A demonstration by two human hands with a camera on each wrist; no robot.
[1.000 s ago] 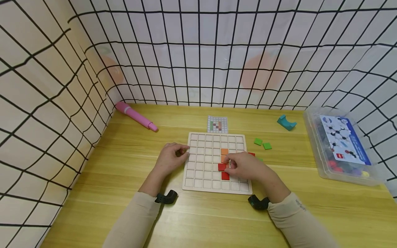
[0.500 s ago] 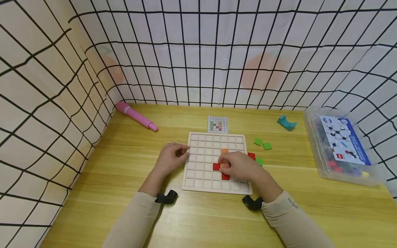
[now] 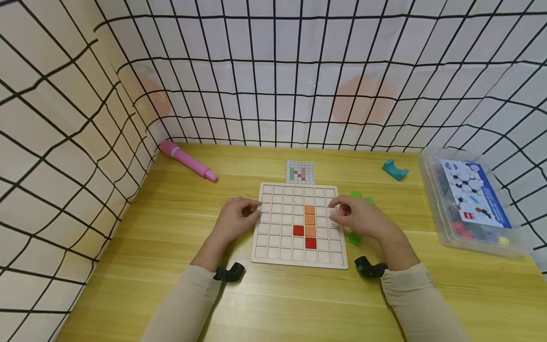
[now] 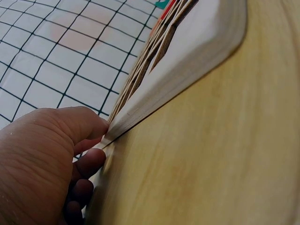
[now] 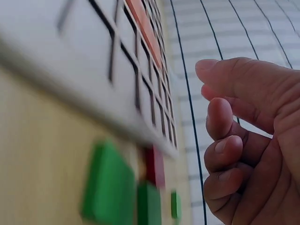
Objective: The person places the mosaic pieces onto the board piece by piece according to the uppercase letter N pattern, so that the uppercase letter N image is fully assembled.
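Observation:
A pale wooden grid board [image 3: 273,254] lies mid-table. On it, three orange tiles [image 3: 309,220] form a column, with one red tile [image 3: 298,230] at the left of its lowest tile and another red tile [image 3: 310,243] below. My left hand [image 3: 234,219] touches the board's left edge with thumb and index fingertips, as the left wrist view shows close up. Over the board's right edge is my right hand [image 3: 363,217], thumb and index apart, nothing between them. Beside the board, a red tile [image 5: 154,166] and green tiles [image 5: 110,185] show in the right wrist view, partly hidden by the hand in the head view.
Behind the board lies a small printed grid card [image 3: 300,172]. A pink stick-like object [image 3: 188,161] is at the back left, a teal curved piece [image 3: 395,169] at the back right. A clear plastic box [image 3: 444,228] stands far right. Black netting [image 3: 273,90] surrounds the table.
My right hand has set an orange tile beneath the other two and moved right, off the tiles. The red tile went slightly left into its cell. My left hand stays still.

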